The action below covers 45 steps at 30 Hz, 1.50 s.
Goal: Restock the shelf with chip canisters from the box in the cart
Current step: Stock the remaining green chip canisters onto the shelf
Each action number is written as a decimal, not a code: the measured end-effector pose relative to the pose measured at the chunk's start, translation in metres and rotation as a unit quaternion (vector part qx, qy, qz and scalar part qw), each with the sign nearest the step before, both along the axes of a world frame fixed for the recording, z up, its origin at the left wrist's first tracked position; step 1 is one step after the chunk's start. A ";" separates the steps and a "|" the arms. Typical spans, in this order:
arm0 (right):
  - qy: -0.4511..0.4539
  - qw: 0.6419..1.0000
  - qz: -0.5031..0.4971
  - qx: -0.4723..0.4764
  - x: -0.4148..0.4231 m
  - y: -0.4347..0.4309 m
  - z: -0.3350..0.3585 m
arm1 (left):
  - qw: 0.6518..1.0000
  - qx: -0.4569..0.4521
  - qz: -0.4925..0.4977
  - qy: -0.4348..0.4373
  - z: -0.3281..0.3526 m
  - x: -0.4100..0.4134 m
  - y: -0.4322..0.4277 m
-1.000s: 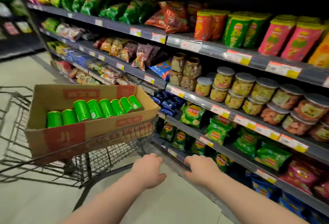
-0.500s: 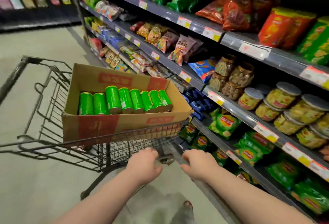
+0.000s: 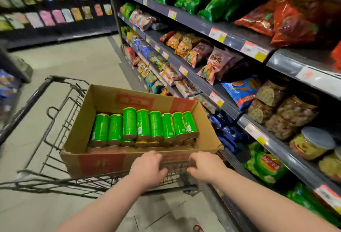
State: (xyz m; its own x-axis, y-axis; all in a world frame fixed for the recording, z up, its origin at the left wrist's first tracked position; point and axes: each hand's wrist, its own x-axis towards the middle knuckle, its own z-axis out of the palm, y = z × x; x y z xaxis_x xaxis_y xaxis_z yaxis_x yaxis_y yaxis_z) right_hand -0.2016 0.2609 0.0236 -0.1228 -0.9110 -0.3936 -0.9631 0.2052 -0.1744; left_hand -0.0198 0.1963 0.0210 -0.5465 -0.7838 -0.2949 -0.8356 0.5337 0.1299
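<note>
A cardboard box (image 3: 88, 121) sits in a dark wire cart (image 3: 60, 121). Several green chip canisters (image 3: 142, 124) lie side by side in the box, with more beneath them. My left hand (image 3: 147, 169) grips the cart's near rim just in front of the box. My right hand (image 3: 204, 167) grips the same rim a little to the right. The shelf unit (image 3: 221, 34) runs along the right side, right beside the cart.
The shelves hold snack bags (image 3: 212, 63), green chip bags (image 3: 265, 167) and lidded jars (image 3: 310, 143). Another rack of hanging packets (image 3: 55, 1) lines the far left wall. Open floor (image 3: 73, 60) stretches ahead of the cart.
Both hands went from hovering near the cart to gripping its near rim. The view swung left along the aisle, and the cart and box now lie straight ahead and closer.
</note>
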 end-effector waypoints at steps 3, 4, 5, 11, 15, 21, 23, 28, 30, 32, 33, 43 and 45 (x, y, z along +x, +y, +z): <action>0.007 1.000 0.018 0.000 -0.029 -0.027 -0.001 | 1.000 -0.002 0.017 0.001 0.002 -0.025 -0.023; 0.005 1.000 0.023 0.004 -0.036 -0.035 -0.002 | 1.000 -0.002 0.022 0.000 0.002 -0.031 -0.028; 0.001 1.000 0.027 0.008 -0.043 -0.042 -0.003 | 1.000 -0.001 0.029 -0.001 0.002 -0.036 -0.032; -0.019 0.997 0.066 0.018 -0.056 -0.087 -0.015 | 0.996 0.012 0.084 -0.013 -0.006 -0.034 -0.053; -0.021 0.995 0.096 0.026 -0.046 -0.117 -0.024 | 0.992 0.013 0.125 -0.016 -0.011 -0.019 -0.071; -0.036 0.994 0.100 0.028 -0.027 -0.158 -0.034 | 0.989 0.024 0.142 -0.035 -0.018 0.000 -0.114; -0.037 0.994 0.092 0.037 -0.019 -0.172 -0.037 | 0.989 0.026 0.141 -0.036 -0.021 0.005 -0.133; -0.040 0.996 0.057 0.062 0.005 -0.213 -0.049 | 0.989 0.042 0.139 -0.030 -0.035 0.022 -0.187; -0.045 0.995 0.045 0.071 0.016 -0.230 -0.057 | 0.988 0.057 0.141 -0.032 -0.044 0.030 -0.208; -0.050 0.995 0.032 0.083 0.027 -0.247 -0.066 | 0.986 0.076 0.144 -0.031 -0.054 0.037 -0.229; -0.054 0.994 0.024 0.090 0.032 -0.255 -0.071 | 0.985 0.085 0.145 -0.031 -0.059 0.040 -0.239; -0.150 0.973 -0.112 0.136 0.071 -0.308 -0.128 | 0.961 0.177 0.211 -0.006 -0.108 0.052 -0.293; -0.181 0.963 -0.153 0.132 0.076 -0.312 -0.135 | 0.942 0.201 0.266 0.040 -0.114 0.050 -0.297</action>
State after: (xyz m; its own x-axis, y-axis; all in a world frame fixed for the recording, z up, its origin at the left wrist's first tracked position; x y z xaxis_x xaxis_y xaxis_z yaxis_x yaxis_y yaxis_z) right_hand -0.1259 -0.0510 -0.1118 -0.1817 -0.7162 -0.6739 -0.7366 0.5531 -0.3892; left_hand 0.0302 -0.1002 -0.0933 -0.1406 -0.7871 -0.6006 -0.9500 -0.0636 0.3057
